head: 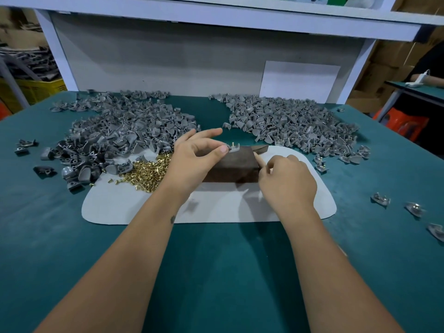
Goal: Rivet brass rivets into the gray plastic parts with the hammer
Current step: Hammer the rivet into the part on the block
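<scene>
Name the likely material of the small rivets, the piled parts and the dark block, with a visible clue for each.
Rivets: probably brass, shiny yellow-gold metal.
Piled parts: likely moulded plastic, matte uniform gray.
Dark block: uncertain, perhaps steel or wood; dull dark brown, flat faces.

No text, label, brand, number or sign can be read anywhere in this view. The white panel (299,79) leaning against the back of the bench is blank, and the cardboard boxes (389,68) at the right show no legible print.
</scene>
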